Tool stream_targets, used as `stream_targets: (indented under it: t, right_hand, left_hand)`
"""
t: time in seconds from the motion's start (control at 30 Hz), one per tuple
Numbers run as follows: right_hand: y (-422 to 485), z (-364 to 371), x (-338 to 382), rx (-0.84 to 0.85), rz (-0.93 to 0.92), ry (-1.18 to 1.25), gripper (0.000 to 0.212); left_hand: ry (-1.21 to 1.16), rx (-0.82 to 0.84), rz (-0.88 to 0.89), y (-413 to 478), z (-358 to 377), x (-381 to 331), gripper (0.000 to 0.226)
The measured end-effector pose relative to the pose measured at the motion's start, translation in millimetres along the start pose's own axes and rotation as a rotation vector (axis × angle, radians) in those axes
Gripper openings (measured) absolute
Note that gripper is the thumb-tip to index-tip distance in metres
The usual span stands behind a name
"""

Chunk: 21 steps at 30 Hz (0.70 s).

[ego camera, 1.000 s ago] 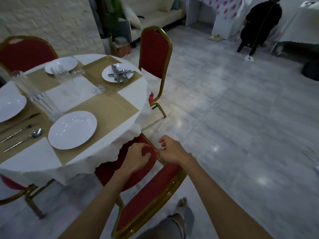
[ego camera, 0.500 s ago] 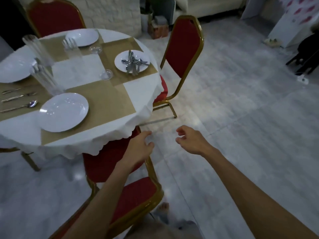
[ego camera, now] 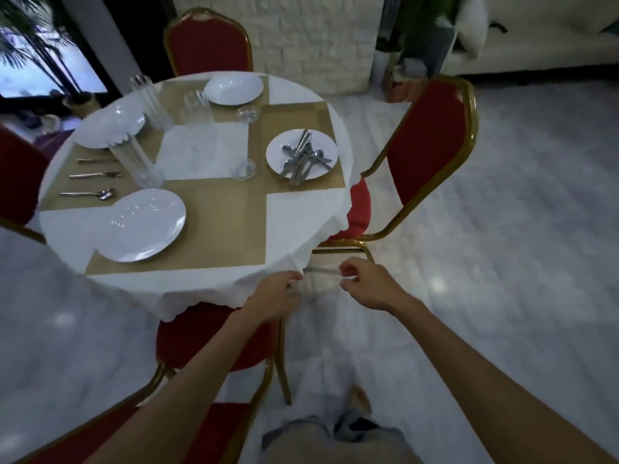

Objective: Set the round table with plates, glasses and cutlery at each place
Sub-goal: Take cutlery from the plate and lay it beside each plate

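**Both hands at the near edge of the desk**

The left hand [ego camera: 278,296] sits at the hanging edge of the white cloth [ego camera: 301,229], fingers curled. Whether it pinches the cloth, I cannot tell. The right hand [ego camera: 365,286] hangs over the floor just right of it, fingers loosely curled with nothing in them.

The round desk [ego camera: 204,152] carries four plates. The near plate [ego camera: 142,226], the left plate [ego camera: 110,127] and the far plate [ego camera: 233,88] are bare. The right plate [ego camera: 301,154] holds a loose cutlery pile [ego camera: 301,159].

Between the left and near plates lie a knife [ego camera: 95,161], a fork [ego camera: 95,175] and a spoon [ego camera: 87,194], side by side. A tall glass [ego camera: 137,162] stands just right of them. A second glass [ego camera: 150,102] and a third glass [ego camera: 196,107] stand farther back. A short glass [ego camera: 244,169] stands just left of the right plate.

A near chair [ego camera: 214,333] is tucked partly under the cloth, below the left forearm. A right chair [ego camera: 428,139] and a far chair [ego camera: 207,41] stand at the desk.
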State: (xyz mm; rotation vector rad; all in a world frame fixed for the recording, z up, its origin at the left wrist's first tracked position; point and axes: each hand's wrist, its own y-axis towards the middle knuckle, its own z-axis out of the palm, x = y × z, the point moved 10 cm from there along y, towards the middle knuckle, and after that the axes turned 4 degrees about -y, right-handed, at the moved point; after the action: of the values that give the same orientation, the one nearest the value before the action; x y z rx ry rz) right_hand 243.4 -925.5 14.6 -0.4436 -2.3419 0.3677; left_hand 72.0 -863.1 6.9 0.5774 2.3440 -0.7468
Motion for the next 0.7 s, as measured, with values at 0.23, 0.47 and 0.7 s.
stream_targets:
  t: [0.23, 0.47, 0.7]
  right_hand:
    - [81, -43, 15, 0.119, -0.145, -0.068, 0.023]
    - [183, -58, 44, 0.216, -0.214, -0.090, 0.033]
    - [274, -71, 60, 0.250, -0.190, -0.111, 0.030]
  left_hand:
    - [-0.039, -0.199, -0.110, 59, -35, -25, 0.036]
    - [-0.185, -0.376, -0.187, 137, -80, -17, 0.032]
    - [-0.242, -0.452, -0.243, 218, -117, -9, 0.027]
